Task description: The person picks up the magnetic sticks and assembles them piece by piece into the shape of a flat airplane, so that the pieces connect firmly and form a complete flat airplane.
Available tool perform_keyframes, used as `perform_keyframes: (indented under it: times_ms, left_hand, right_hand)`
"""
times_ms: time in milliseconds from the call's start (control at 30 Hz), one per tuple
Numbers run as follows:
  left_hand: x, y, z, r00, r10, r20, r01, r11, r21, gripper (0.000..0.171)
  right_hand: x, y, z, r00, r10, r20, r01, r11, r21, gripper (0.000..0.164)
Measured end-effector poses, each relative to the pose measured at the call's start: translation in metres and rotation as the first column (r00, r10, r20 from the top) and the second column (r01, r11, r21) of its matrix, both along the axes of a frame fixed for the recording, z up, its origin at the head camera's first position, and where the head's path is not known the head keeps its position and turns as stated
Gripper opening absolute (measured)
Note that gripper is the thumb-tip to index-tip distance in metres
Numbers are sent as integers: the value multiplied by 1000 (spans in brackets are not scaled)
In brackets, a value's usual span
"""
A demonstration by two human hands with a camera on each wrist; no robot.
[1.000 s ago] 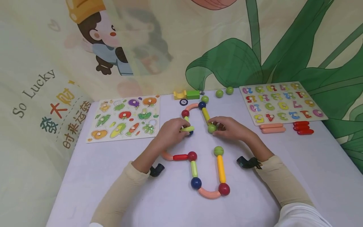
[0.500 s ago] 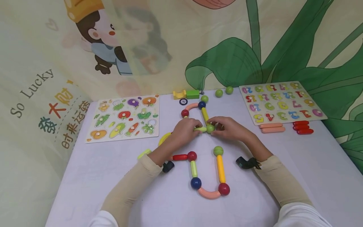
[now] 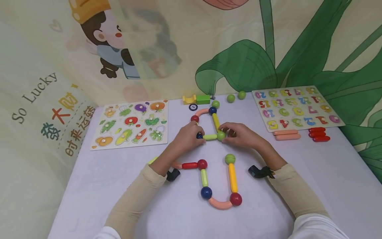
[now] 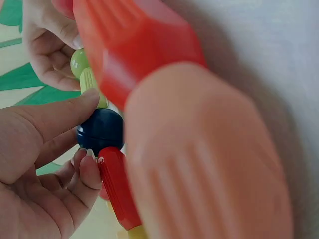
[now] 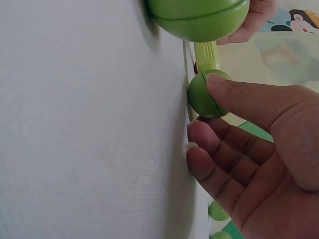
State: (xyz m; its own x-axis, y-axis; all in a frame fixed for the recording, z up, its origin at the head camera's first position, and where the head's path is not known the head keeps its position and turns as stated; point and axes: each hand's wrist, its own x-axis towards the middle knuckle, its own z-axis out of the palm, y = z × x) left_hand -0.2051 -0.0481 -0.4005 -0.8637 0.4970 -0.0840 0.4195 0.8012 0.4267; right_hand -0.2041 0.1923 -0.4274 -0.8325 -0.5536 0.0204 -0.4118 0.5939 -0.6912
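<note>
- Left hand (image 3: 188, 136) pinches blue ball (image 4: 101, 129); right hand (image 3: 242, 134) pinches green ball (image 3: 221, 136).
- I judge uneven pulling could part the light-green rod (image 3: 210, 137) from either ball.

White table (image 3: 167, 212), vegetable puzzle board (image 3: 144, 123), number puzzle board (image 3: 290, 113), joined rods (image 3: 232, 177) and balls (image 3: 202, 164)
</note>
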Motion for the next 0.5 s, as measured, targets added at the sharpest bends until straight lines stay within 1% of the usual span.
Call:
perform_keyframes:
  times_ms: [100,167,233,267,333,400,433,500]
  left_hand:
    - [2,-2,0,1000,4,-8,-4,1000,12,31]
    - [5,-5,1,1000,2,-2,-2,999,35,32]
    - [9,-11,3,1000,14,27,-16,997,72,32]
    - [12,-16,5,998,26,53,-31,995,94,32]
    - [18,-30,9,993,59,103,-72,990,123,31]
    - [25,-47,15,985,94,144,-113,985,127,29]
    - [28,-57,18,981,104,163,-125,985,121,27]
    - [37,-79,24,973,131,190,-148,986,77,27]
  right_hand:
    - [-1,0,0,1000,3,0,-3,1000,2,44]
    - [-1,0,0,1000,-7,7,7,1000,13,45]
    - [0,1,3,999,-31,18,30,999,32,45]
    - [1,1,4,999,-46,25,45,998,48,44]
    - [2,2,8,995,-87,45,82,992,94,40]
    - [5,3,12,989,-125,80,112,983,148,35]
    - [6,4,13,985,-137,102,117,977,178,33]
    - [11,6,17,975,-142,168,102,968,228,30]
